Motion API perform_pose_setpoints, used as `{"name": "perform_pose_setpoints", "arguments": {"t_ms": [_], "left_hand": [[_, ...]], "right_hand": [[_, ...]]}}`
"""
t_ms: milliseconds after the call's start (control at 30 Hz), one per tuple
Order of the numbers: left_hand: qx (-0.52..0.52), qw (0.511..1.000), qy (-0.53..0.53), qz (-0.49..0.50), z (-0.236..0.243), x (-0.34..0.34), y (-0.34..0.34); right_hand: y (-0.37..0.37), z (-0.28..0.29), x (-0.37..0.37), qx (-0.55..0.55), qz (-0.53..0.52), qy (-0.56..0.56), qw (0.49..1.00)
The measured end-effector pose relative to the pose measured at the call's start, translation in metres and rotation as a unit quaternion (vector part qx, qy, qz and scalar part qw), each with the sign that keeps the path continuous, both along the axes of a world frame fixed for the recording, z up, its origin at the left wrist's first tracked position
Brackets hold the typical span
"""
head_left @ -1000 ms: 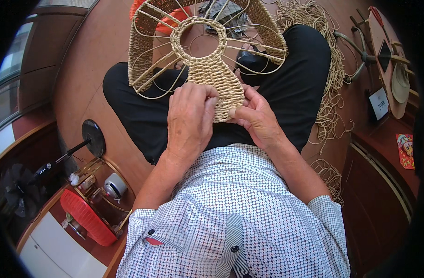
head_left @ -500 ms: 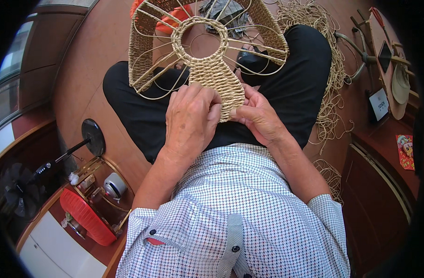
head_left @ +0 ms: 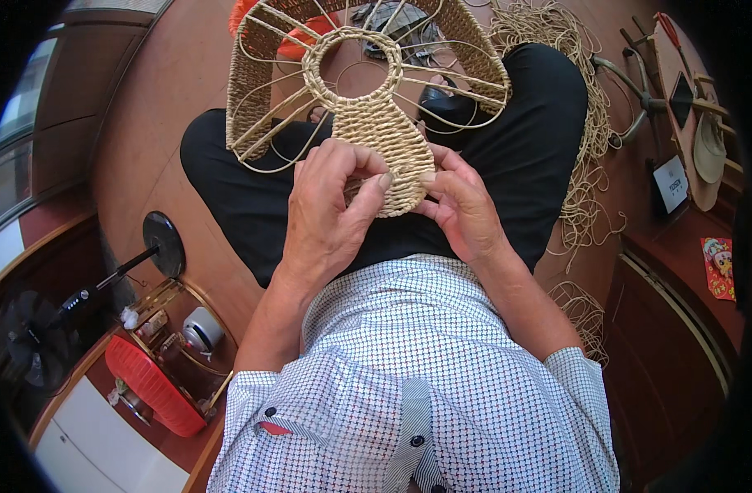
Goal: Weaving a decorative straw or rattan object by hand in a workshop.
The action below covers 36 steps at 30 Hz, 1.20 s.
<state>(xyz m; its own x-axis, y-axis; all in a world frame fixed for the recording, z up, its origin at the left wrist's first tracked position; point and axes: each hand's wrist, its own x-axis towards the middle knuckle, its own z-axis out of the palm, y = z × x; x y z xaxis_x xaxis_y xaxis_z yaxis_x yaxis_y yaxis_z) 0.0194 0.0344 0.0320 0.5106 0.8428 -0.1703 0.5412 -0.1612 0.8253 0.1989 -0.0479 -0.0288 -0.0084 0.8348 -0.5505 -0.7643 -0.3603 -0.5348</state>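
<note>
A straw-coloured woven piece point(head_left: 378, 135) lies over my lap. Its closely woven panel runs up to a cord-wrapped ring point(head_left: 308, 70), from which cord-wrapped spokes spread to a curved woven side wall point(head_left: 248, 90). My right hand point(head_left: 468, 201) grips the panel's right edge, thumb on top and fingers partly hidden behind it. Over the panel's lower left part, my left hand point(head_left: 331, 201) is bent with thumb and forefinger tips close together at the weave. Whatever lies between those tips is too small to make out.
Loose straw cord point(head_left: 585, 156) lies in heaps on the floor at the right, beside a metal-legged stand point(head_left: 639, 107). A black fan point(head_left: 43, 333) and a low table with a red basket point(head_left: 150, 386) are at the left. Orange cloth point(head_left: 298, 41) lies beyond the woven wall.
My left hand has rolled so its thumb now shows, and it has shifted slightly left. The right thumb has moved a little up the panel edge. The woven piece has barely shifted.
</note>
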Motion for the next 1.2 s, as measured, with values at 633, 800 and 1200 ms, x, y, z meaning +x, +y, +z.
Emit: {"name": "perform_pose_setpoints", "arguments": {"t_ms": [633,800,1200], "left_hand": [[0.282,0.956,0.067,-0.039,-0.02,0.028,-0.022],[0.268,0.962,0.047,-0.026,-0.02,0.031,-0.024],[0.265,0.964,0.015,-0.012,-0.021,0.033,-0.024]], "right_hand": [[0.005,-0.005,-0.005,-0.007,-0.041,-0.056,0.998],[0.0,0.001,-0.001,-0.016,-0.016,-0.023,0.999],[0.003,-0.003,-0.007,-0.026,-0.057,-0.055,0.996]]}}
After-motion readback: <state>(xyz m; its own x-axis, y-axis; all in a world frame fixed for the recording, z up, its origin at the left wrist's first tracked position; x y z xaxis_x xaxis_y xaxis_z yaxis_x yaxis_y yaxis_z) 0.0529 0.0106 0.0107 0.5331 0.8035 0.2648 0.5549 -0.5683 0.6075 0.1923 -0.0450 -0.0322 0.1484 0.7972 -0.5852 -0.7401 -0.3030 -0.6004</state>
